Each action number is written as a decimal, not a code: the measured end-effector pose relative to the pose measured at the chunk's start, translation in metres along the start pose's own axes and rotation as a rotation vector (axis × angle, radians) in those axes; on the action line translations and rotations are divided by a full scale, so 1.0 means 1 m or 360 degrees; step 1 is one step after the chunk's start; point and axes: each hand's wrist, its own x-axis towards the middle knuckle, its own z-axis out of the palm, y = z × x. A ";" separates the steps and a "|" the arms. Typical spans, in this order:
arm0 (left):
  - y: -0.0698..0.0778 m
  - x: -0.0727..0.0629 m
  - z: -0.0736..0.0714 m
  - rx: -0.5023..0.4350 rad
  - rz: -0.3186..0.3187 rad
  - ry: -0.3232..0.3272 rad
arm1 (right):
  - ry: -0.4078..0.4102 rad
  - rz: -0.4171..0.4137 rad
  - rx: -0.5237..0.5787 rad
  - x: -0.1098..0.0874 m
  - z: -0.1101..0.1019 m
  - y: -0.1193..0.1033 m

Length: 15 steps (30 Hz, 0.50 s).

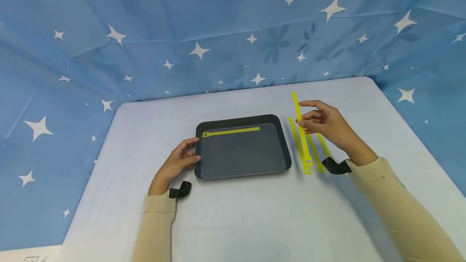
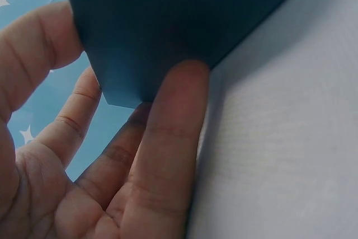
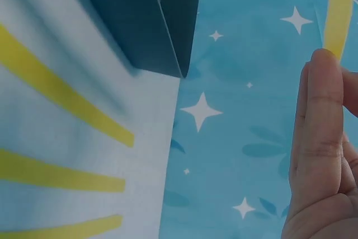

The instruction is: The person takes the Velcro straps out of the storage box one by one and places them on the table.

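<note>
A dark grey rectangular tray (image 1: 242,155) lies on the table, with one yellow cable tie (image 1: 233,132) lengthwise along its far side. My left hand (image 1: 178,161) is at the tray's left end; its thumb (image 2: 179,116) rests against the outer wall and the index fingertip touches by the rim. To the right of the tray, my right hand (image 1: 327,126) pinches another yellow cable tie (image 1: 303,142) between thumb and fingers. That tie stands nearly upright in the head view, its slotted head toward me. Below it, three more yellow ties (image 3: 64,99) lie side by side.
A white cloth (image 1: 233,221) covers the table. Blue curtain (image 1: 240,31) with white stars hangs behind it and at both sides. A black wrist mount (image 1: 336,166) on the right arm overlaps the lying ties in the head view; a similar mount (image 1: 181,190) is on the left.
</note>
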 end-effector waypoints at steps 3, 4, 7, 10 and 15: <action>0.000 0.000 0.000 -0.0008 0.0005 -0.0009 | 0.0009 0.0049 -0.0013 -0.001 -0.005 0.002; 0.000 0.000 0.000 -0.0011 0.0001 -0.0008 | 0.0013 0.0065 -0.0008 -0.001 -0.007 0.003; 0.000 0.000 0.000 -0.0013 -0.0005 -0.0001 | 0.0029 0.0115 0.0023 -0.001 -0.013 0.007; 0.000 -0.001 0.000 0.0005 -0.0014 0.0013 | 0.0049 0.0169 0.0065 -0.001 -0.018 0.011; 0.000 -0.001 -0.001 0.0030 -0.0023 0.0016 | 0.0061 0.0205 0.0076 -0.002 -0.028 0.017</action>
